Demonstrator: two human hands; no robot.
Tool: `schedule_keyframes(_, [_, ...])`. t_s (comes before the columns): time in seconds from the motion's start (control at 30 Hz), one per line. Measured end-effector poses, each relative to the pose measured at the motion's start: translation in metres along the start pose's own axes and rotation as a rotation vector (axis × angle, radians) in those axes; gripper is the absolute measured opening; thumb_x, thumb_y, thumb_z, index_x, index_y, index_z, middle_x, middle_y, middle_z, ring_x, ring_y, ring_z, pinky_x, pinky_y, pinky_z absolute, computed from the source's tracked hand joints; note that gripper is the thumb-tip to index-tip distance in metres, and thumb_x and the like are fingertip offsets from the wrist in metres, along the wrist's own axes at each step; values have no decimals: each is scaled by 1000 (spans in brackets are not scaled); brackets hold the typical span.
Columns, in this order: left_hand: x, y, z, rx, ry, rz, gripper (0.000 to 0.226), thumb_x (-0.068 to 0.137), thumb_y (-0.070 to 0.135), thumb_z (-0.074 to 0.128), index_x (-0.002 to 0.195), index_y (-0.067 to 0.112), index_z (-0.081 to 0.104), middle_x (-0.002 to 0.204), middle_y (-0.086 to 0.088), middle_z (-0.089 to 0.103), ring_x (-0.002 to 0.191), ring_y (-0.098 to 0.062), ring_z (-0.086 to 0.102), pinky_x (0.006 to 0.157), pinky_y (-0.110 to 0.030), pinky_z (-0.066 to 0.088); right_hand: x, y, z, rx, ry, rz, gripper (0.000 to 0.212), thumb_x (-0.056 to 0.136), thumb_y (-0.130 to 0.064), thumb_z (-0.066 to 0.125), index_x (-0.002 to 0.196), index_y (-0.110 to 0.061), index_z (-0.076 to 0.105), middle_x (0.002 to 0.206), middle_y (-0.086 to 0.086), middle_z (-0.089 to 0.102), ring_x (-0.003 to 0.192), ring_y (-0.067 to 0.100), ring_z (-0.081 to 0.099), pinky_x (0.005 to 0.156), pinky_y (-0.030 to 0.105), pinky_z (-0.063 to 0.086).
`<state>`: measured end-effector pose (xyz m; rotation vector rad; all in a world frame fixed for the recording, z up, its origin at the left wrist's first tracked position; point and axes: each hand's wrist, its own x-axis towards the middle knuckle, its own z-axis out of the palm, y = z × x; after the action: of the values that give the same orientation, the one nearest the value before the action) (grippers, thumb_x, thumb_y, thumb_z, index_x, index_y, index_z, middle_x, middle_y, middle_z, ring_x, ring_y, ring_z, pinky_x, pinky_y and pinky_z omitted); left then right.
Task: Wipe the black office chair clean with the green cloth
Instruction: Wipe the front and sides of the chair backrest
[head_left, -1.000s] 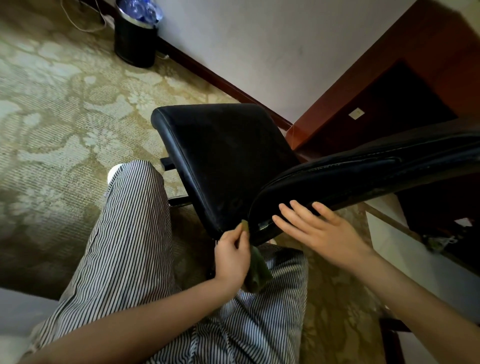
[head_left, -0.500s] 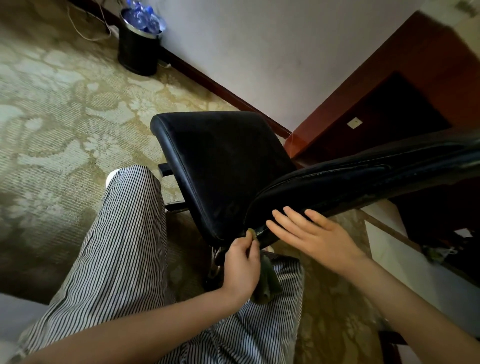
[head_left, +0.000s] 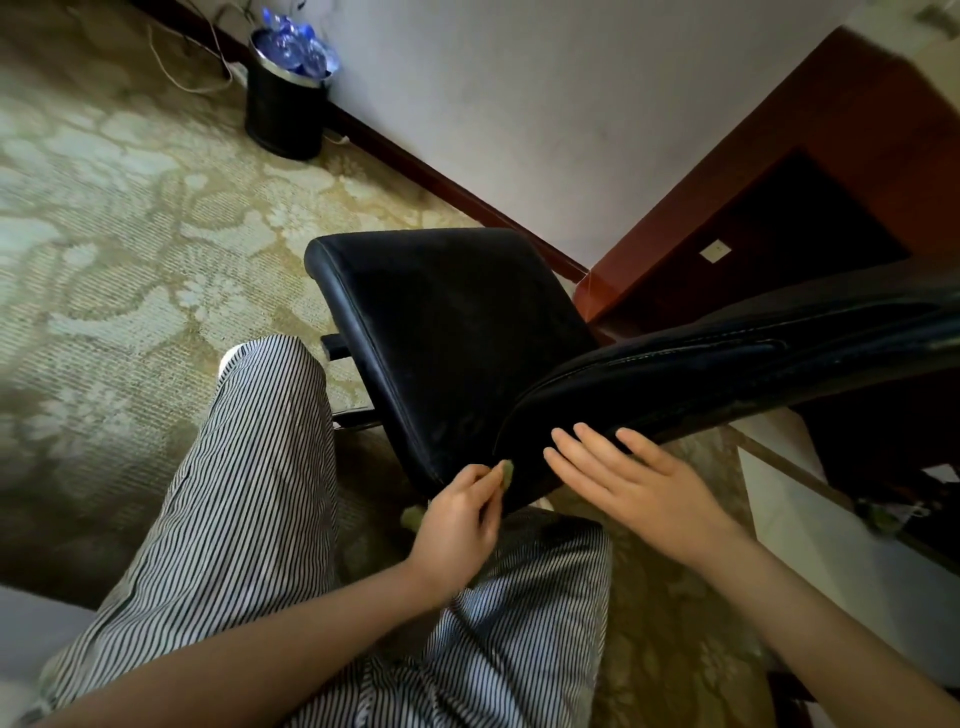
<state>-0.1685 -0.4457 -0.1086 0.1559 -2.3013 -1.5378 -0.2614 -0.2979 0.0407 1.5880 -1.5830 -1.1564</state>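
Observation:
The black office chair stands in front of me, its seat in the middle and its backrest stretching to the right. My left hand grips the green cloth at the near corner where seat and backrest meet; only small bits of cloth show past the fingers. My right hand lies flat with straight fingers on the lower edge of the backrest, just right of the cloth.
My striped trouser legs fill the foreground over a patterned carpet. A black waste bin with plastic bottles stands by the wall at the back left. A red-brown wooden desk rises at the right behind the chair.
My left hand has closed more tightly over the cloth, hiding its hanging part, and shifted slightly along the seat corner. My right hand stays on the backrest edge.

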Motion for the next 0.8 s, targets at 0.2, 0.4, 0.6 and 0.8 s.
schedule_keyframes(0.2, [8,-5,5,-94,-72,-241,32,95,13,48,125,11,57,102,4,57,85,-1,51,69,0,38,-6,-2,-2,64,-5,60,51,95,7,8,133,-9,39,136,9,38,127,21,35,116,41,-2])
schedule_keyframes(0.4, [23,42,8,-322,-33,-87,30,94,11,51,122,12,59,99,6,58,86,6,53,78,-1,39,-20,-5,-2,177,-63,118,52,96,1,4,128,-9,44,126,7,62,123,23,39,116,40,0])
schedule_keyframes(0.6, [16,37,31,-366,-134,112,35,93,9,51,128,9,54,105,4,57,92,6,53,82,-7,43,-33,-16,-9,315,-116,262,42,80,-19,46,118,-7,58,118,12,65,119,27,41,116,41,1])
schedule_keyframes(0.8, [6,-29,52,-123,-324,22,31,92,9,52,122,10,60,104,-3,59,93,-9,57,89,-24,47,-29,-38,1,427,-346,234,55,56,-28,84,104,-4,71,109,15,68,108,31,61,112,42,8])
